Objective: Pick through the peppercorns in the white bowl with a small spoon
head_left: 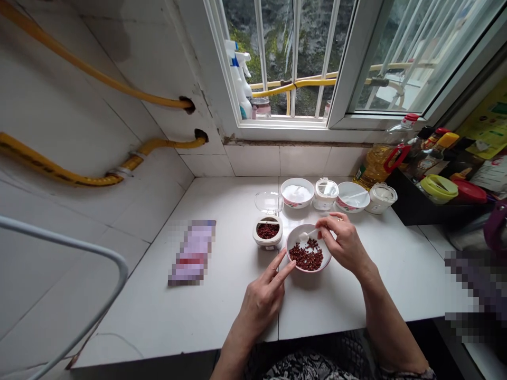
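A white bowl with a pink rim holds loose dark red peppercorns (pixel 307 258). My right hand (pixel 339 240) pinches the handle of a small white spoon (pixel 304 236), whose head is inside the bowl near its upper left side. Index and middle fingers of my left hand (pixel 266 293) are stretched out, their tips touching the bowl's left rim. Just left of the bowl stands a small white jar (pixel 268 241) with its clear lid (pixel 268 202) flipped up and more peppercorns inside.
Behind are a bowl of white powder (pixel 297 193), a lidded jar (pixel 326 193), a bowl with a white spoon (pixel 352 197) and another jar (pixel 382 198). An oil bottle (pixel 378 161) and a black rack of bottles stand at right. A blurred purple packet (pixel 193 252) lies left.
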`<action>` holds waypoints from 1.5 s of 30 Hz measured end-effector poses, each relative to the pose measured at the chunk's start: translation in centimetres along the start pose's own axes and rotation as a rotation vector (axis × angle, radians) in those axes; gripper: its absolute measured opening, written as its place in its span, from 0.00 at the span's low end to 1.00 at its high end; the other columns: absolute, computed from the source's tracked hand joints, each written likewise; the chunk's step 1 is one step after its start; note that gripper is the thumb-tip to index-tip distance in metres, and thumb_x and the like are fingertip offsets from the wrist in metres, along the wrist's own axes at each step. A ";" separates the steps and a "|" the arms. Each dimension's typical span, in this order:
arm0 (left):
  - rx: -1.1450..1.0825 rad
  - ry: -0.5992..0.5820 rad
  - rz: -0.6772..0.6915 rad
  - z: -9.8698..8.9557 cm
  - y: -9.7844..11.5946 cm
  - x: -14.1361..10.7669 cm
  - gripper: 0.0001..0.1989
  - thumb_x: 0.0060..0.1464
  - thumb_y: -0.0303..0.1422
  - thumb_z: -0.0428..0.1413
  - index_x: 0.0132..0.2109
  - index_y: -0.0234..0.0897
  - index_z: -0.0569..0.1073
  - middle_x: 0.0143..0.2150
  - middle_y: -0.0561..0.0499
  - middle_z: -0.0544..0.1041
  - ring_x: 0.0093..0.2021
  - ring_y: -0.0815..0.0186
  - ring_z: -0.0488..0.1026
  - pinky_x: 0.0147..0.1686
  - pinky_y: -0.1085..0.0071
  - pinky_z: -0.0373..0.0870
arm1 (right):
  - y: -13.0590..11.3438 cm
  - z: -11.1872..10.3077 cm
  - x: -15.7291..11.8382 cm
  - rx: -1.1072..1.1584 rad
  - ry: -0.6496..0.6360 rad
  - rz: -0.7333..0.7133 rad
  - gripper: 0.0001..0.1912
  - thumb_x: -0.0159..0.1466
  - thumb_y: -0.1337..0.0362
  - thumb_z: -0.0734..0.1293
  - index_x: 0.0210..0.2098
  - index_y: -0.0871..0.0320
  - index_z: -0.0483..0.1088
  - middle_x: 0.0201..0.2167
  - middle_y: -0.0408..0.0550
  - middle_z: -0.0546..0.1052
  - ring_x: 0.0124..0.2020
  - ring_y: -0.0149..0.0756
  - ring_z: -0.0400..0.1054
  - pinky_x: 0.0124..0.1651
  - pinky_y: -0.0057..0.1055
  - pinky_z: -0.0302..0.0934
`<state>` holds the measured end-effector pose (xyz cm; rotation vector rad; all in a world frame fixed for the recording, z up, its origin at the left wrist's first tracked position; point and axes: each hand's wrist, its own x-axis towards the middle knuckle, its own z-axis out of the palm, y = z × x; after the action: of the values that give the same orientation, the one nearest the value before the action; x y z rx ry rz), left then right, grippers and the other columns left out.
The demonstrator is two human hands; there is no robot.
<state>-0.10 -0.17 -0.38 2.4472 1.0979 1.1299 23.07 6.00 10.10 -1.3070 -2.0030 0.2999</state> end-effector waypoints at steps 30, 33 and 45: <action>-0.033 -0.002 -0.021 0.0 0.0 -0.1 0.32 0.63 0.16 0.47 0.69 0.44 0.64 0.71 0.39 0.64 0.59 0.61 0.77 0.49 0.72 0.79 | 1.3 0.9 -0.5 0.110 -0.235 0.218 0.13 0.62 0.71 0.59 0.27 0.52 0.71 0.20 0.42 0.76 0.34 0.40 0.71 0.50 0.40 0.61; -0.026 -0.003 -0.026 -0.1 0.1 0.0 0.31 0.63 0.16 0.47 0.69 0.44 0.64 0.72 0.40 0.64 0.60 0.61 0.76 0.50 0.72 0.79 | 1.4 0.8 -0.4 0.153 -0.238 0.243 0.13 0.61 0.70 0.58 0.26 0.52 0.70 0.19 0.42 0.76 0.33 0.40 0.70 0.48 0.39 0.62; -0.009 0.000 -0.017 -0.1 0.1 0.0 0.31 0.64 0.17 0.47 0.70 0.44 0.63 0.71 0.40 0.64 0.59 0.60 0.77 0.52 0.70 0.79 | 1.4 0.4 -0.3 0.295 -0.200 0.332 0.10 0.60 0.69 0.59 0.25 0.53 0.68 0.17 0.40 0.74 0.25 0.35 0.69 0.38 0.34 0.63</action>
<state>-0.12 -0.23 -0.23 2.4268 1.1086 1.1272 23.88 6.44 8.86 -1.4556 -1.8053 0.8788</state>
